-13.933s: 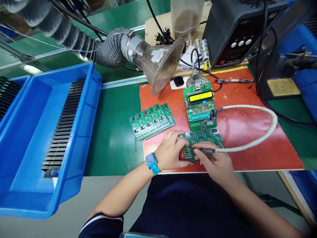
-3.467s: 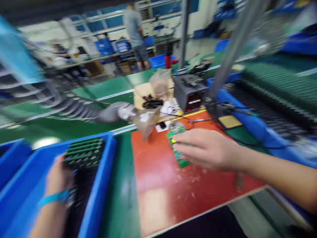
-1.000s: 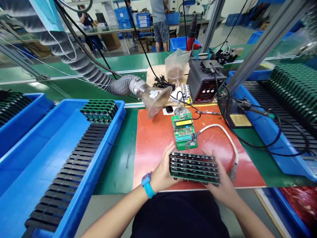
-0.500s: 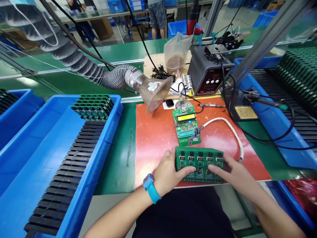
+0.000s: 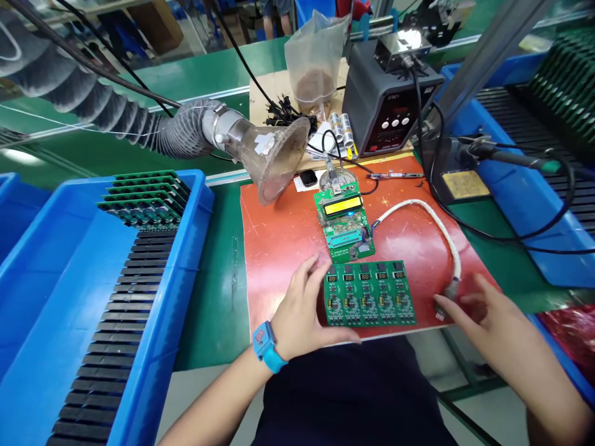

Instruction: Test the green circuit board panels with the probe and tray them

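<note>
Green circuit boards [image 5: 369,296] with small digit displays lie flat on the red mat; how many are stacked is hard to tell from above. My left hand [image 5: 302,310] is at their left edge, fingers and thumb spread around the corner. My right hand [image 5: 493,328] is open beside the grey connector [image 5: 450,291] of a white cable [image 5: 432,214], its thumb against or just over that connector. Behind the boards sits a green programmer board [image 5: 346,226] with a lit yellow screen, to which the cable runs.
A blue bin [image 5: 195,204] with upright boards in black slots stands left, another blue bin [image 5: 515,229] right. A fume extraction hood [image 5: 283,161] overhangs the red mat [image 5: 279,248]. At the back are a soldering station [image 5: 390,99] and a plastic bag [image 5: 316,62]; black cables loop at right.
The stack of boards, tilted up between both hands before, now lies flat on the mat. My right hand has let go and moved right to the cable's connector. My left hand has loosened.
</note>
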`<state>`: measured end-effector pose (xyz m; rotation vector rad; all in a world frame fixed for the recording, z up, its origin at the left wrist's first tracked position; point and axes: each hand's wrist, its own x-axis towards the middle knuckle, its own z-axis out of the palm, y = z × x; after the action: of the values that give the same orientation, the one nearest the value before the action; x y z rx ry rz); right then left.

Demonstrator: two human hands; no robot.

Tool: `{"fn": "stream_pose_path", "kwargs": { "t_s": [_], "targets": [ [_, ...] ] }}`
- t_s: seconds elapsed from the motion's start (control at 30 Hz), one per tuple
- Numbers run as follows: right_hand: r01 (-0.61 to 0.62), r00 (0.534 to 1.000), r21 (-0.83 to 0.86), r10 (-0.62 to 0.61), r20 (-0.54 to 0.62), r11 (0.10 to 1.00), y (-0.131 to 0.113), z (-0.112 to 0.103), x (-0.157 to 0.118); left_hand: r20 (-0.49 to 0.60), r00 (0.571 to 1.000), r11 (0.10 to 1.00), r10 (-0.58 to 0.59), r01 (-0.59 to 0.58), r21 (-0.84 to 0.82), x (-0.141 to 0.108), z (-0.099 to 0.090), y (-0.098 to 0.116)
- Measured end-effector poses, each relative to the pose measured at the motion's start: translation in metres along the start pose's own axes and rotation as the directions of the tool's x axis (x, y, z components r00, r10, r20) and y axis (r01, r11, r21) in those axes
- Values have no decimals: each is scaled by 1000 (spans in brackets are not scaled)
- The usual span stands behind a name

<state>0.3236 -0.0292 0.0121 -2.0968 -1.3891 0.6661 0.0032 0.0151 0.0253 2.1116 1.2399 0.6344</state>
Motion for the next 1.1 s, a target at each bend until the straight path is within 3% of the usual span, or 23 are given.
{"fn": "stream_pose_path", "kwargs": {
  "t_s": [0.1,0.23,0.33,0.43,0.57,0.7,1.1],
  "targets": [
    [-208,974,224,182,132,952,2,-1,2,67,983,984,173,-176,34,-1,-1,-11],
    [-358,929,597,207,308,718,-23,-6,-2,79,980,983,181,-181,-10,0,3,-16],
    [-230,969,731,84,232,643,-40,-5,-10,67,982,984,175,-173,-30,-1,6,-16],
    [-70,991,712,-33,130,699,-48,6,-19,61,981,982,186,-185,-20,-1,7,-17],
    [72,995,572,-98,15,817,-53,21,-27,41,977,977,211,-211,11,-1,10,-17],
    [249,968,503,-231,-99,828,-55,26,-31,9,975,973,223,-223,53,-1,14,-16],
    [327,944,519,-301,-136,790,-49,28,-28,-28,977,977,210,-208,51,0,19,-13]
  ]
}}
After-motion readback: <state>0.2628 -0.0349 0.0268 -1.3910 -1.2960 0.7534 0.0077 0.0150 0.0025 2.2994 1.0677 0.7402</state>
